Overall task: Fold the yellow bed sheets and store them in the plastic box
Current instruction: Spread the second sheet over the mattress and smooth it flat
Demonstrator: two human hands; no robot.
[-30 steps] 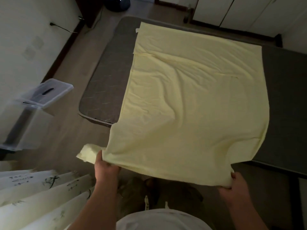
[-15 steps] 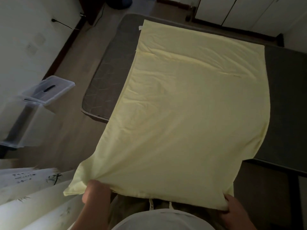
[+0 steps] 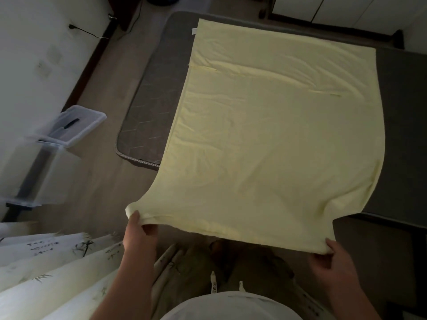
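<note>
pale yellow cotton, the yellow bed sheet (image 3: 277, 135) lies spread over a dark grey mattress (image 3: 150, 107) set low on a wooden floor (image 3: 104, 181), its near edge lifted off the bed. the left hand (image 3: 138, 232) pinches one near corner, the right hand (image 3: 332, 257) pinches the other. a clear plastic box (image 3: 34, 172) stands by the white wall at left, its lid (image 3: 76, 125) propped against it. white curtains (image 3: 46, 262) carry ink bamboo and small writing, too blurred to read. a small white tag (image 3: 193, 30) sits at the sheet's far corner.
</note>
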